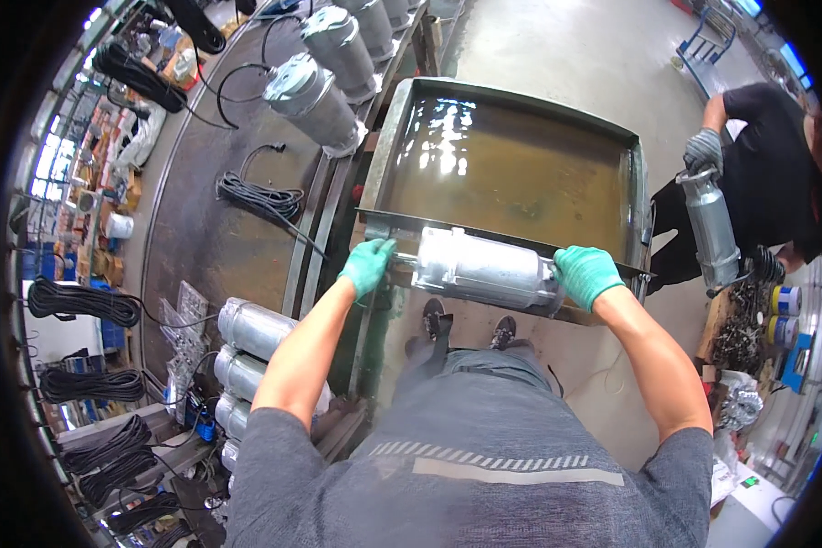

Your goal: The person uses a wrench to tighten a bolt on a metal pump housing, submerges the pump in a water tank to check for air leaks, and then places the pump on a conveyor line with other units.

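Note:
A silver cylindrical pump motor (489, 267) lies level in front of my body, close to the near rim of a water-filled metal tank (511, 230). My left hand (368, 267), in a green glove, is closed around the thin shaft that sticks out of the motor's left end. Wrapped over the right end is my right hand (587, 274), also green-gloved; its palm side is hidden. Shallow brownish water in the tank reflects bright lights beyond the motor.
Similar motors (315, 105) stand on a metal bench (192, 196) at left, with a coiled black cable (260, 194) on it. More motors (247, 329) lie by my left arm. At right, a co-worker (767, 155) in grey gloves holds another motor (711, 228). A blue cart (708, 50) stands behind.

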Demonstrator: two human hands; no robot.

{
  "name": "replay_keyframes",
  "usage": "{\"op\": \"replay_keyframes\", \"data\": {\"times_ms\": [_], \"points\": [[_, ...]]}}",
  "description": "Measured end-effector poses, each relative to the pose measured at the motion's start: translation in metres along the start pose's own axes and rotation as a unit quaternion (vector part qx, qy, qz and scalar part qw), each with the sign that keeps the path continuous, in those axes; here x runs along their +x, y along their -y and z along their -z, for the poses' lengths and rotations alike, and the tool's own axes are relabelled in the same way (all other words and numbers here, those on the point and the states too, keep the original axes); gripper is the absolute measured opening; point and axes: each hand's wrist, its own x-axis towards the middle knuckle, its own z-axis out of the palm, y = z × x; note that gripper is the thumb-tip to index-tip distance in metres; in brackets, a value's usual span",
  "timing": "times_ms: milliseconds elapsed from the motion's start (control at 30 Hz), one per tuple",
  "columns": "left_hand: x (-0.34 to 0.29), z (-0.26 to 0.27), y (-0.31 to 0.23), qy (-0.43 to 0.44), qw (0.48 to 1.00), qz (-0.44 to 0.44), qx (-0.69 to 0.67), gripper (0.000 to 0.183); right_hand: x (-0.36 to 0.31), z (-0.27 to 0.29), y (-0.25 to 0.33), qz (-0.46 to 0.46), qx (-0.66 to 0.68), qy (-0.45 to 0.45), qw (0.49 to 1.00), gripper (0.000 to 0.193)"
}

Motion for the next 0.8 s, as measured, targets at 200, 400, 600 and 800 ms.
{"op": "replay_keyframes", "data": {"times_ms": [200,400,600,800], "points": [[0.014,-0.003,0.014,0.061,0.990,0.113,-0.066,0.037,0.007,0.018,0.015,-0.042,-0.022,0.083,0.995,0.030],[0.005,0.030,0.030,0.087,0.931,-0.323,0.144,0.051,0.027,0.038,0.020,-0.036,-0.102,0.220,0.969,0.026],[0.017,-0.002,0.039,0.065,0.991,-0.106,-0.045,0.029,0.014,0.015,0.018,0.045,-0.167,0.122,0.977,0.016],[0.021,0.003,0.008,0.152,0.947,0.199,-0.200,0.048,0.007,0.035,0.032,-0.032,-0.092,0.069,0.993,0.046]]}}
